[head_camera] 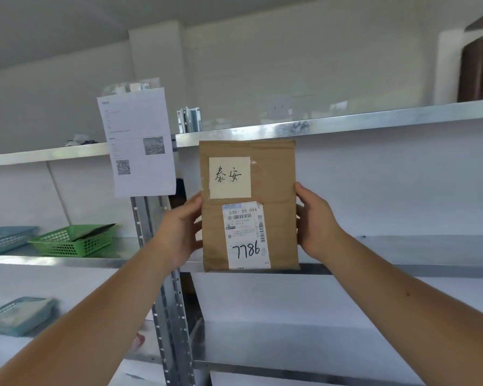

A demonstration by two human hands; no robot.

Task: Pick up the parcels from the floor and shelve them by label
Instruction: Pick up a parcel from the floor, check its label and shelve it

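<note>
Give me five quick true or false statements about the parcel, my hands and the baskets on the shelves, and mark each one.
1. Both hands hold the parcel. True: left hand and right hand grip its side edges.
2. The parcel lies flat on a shelf. False: it is held upright in front of the shelves.
3. The handwritten number on the shipping label reads 7786. True.
4. The green basket is right of the parcel. False: it is to the left.
5. The printed sheet covers the parcel. False: it hangs on the upright, beside it.

Left grip [183, 232], right grip [317, 221] raised, clasping.
</note>
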